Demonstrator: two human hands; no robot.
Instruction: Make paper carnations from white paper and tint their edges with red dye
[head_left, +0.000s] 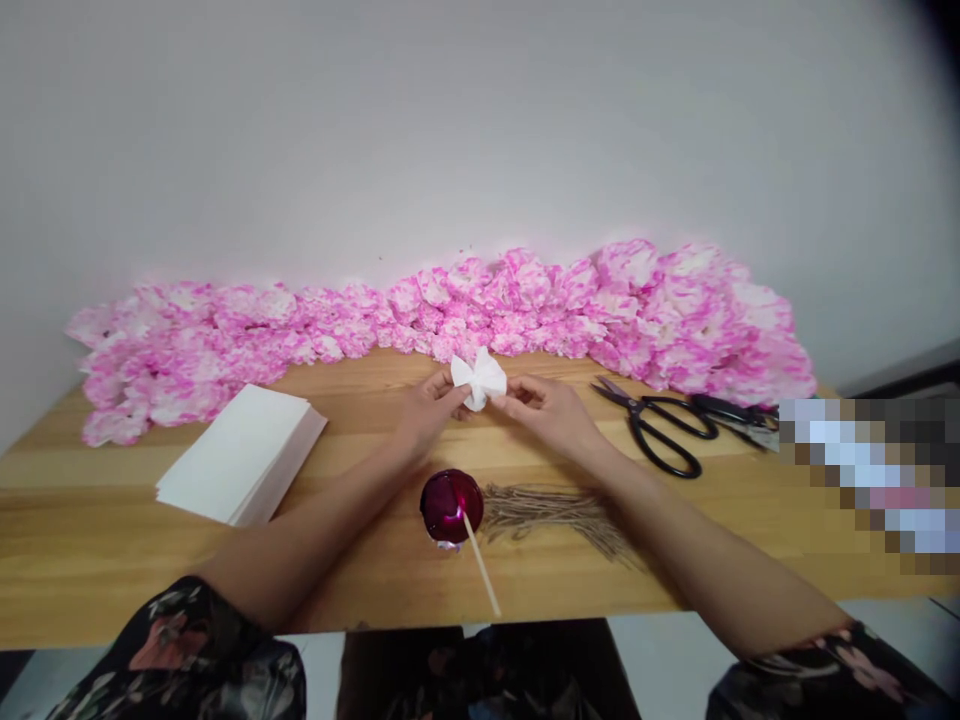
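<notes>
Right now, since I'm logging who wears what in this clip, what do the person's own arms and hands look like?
The left hand and right hand are bare, with no gloves; no ring, watch or bracelet shows. The forearms are uncovered. The left sleeve and right sleeve are dark fabric printed with pink and reddish flowers and pale leaves.

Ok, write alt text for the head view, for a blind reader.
The left hand and right hand pinch a gathered white paper piece over a wooden table. Pink paper flowers line the wall; paper stack, scissors, twine nearby.
</notes>
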